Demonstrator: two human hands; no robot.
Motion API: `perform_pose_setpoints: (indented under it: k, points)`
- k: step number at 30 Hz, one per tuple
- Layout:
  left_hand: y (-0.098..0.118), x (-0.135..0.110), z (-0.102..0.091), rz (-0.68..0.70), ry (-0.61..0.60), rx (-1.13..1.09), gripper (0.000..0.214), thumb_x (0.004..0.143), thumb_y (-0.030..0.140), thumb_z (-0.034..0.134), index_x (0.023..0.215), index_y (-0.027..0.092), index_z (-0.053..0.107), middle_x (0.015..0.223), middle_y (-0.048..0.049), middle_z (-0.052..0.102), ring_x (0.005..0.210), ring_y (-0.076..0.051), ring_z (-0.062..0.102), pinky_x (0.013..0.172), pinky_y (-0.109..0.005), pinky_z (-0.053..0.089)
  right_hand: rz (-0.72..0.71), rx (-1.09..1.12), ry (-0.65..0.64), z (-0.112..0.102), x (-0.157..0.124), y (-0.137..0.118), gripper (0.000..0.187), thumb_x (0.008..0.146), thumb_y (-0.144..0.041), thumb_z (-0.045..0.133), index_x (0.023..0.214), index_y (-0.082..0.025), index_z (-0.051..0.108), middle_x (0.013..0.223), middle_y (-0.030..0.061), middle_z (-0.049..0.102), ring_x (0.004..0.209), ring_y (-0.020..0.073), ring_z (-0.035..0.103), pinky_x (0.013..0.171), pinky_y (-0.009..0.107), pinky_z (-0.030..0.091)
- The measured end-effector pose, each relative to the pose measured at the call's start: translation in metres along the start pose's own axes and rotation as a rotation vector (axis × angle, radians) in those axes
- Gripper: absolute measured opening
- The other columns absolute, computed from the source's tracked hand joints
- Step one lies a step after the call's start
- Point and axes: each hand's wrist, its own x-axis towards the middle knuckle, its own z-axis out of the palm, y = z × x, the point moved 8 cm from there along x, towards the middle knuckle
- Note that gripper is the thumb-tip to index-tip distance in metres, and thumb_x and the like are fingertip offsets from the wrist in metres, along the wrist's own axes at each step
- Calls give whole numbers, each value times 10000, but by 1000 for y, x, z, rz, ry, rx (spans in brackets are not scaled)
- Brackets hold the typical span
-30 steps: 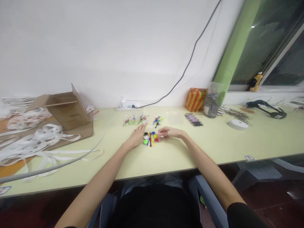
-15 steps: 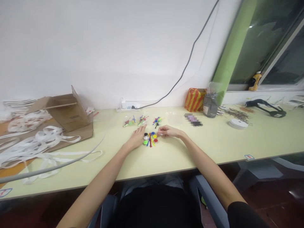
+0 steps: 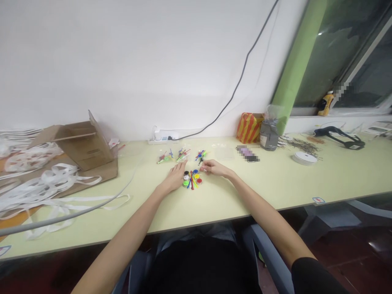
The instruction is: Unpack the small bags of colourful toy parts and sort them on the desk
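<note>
My left hand point(image 3: 177, 176) lies palm down on the table, fingers stretched out, just left of a cluster of small plastic pieces. Black, white and green discs form its left column; a blue disc point(image 3: 196, 172), a yellow disc point(image 3: 197, 176) and a red disc point(image 3: 199, 181) form the right one. Between the columns lie several thin coloured sticks point(image 3: 192, 181), red, blue and yellow among them. At the cluster's upper right, my right hand point(image 3: 213, 168) pinches what looks like a small white stick point(image 3: 203, 169). Its far end is too small to make out.
Beyond my hands lie several heaps of coloured pieces point(image 3: 183, 154) on clear plastic. A blurred phone-like item point(image 3: 248, 154) and a white ribbon roll point(image 3: 304, 158) are to the right. An open cardboard box point(image 3: 82, 147), loose white ribbon point(image 3: 65, 183) and a grey cable point(image 3: 76, 215) occupy the left.
My right hand has shifted slightly left and away from me, towards the dark piece above the discs. My left hand stays beside the cluster. The whole view has moved a little.
</note>
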Motion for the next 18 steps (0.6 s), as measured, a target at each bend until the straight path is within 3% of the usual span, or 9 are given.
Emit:
perform_pose_setpoints:
  k: [4, 8, 12, 18]
  points:
    - [6, 0, -9, -5, 38, -4, 823, 782, 46, 427, 1563, 150, 191, 1541, -189, 349, 1445, -324, 312, 1162, -505, 282, 12, 23, 118, -6, 2, 3, 364, 851, -525, 633, 827, -162, 604, 705, 15, 554, 616, 124, 503, 522, 229, 407]
    - [22, -1, -33, 40, 193, -67, 681, 830, 49, 397, 1498, 151, 310, 1451, -167, 446, 1385, -280, 382, 1152, -453, 303, -82, 186, 267, -11, 2, -10, 375, 810, -546, 686, 878, -190, 589, 917, 54, 592, 730, 152, 583, 532, 259, 523]
    - [45, -3, -47, 163, 251, -187, 322, 987, 269, 400, 1284, 189, 495, 1285, -107, 567, 1263, -243, 482, 1122, -409, 337, -177, 326, 220, 6, 2, -25, 372, 792, -530, 735, 883, -210, 571, 942, 28, 575, 812, 168, 635, 734, 366, 615]
    - [57, -7, -49, 224, 272, -311, 264, 948, 401, 557, 1128, 208, 541, 1150, -72, 624, 1127, -235, 561, 1037, -400, 408, -198, 344, 168, 20, 0, -33, 450, 750, -571, 766, 871, -179, 581, 939, 31, 586, 796, 182, 660, 763, 363, 612]
